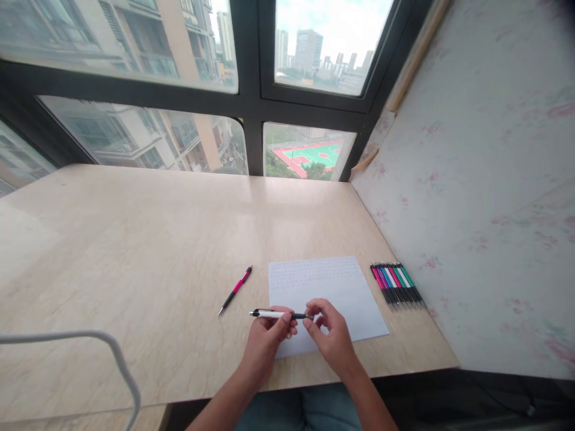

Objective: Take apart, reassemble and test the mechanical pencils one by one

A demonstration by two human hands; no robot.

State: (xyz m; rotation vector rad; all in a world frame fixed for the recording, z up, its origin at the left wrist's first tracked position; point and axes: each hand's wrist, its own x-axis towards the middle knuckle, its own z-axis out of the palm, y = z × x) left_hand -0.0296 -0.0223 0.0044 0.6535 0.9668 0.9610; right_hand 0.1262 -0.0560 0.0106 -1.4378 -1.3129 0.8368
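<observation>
A white and black pen lies level between my two hands, above the lower part of a sheet of paper. My left hand is closed around its barrel, with the clicker end sticking out to the left. At the other end, the thumb and fingertips of my right hand pinch the black tip. Lines of small handwriting run across the top of the sheet. To the left of the paper a pink and black pen rests slantwise on the tabletop.
Several pens in different colours lie side by side at the right, near the flowered wall. A grey cable curves over the left front of the stone-patterned tabletop. Dark-framed windows stand behind the far edge.
</observation>
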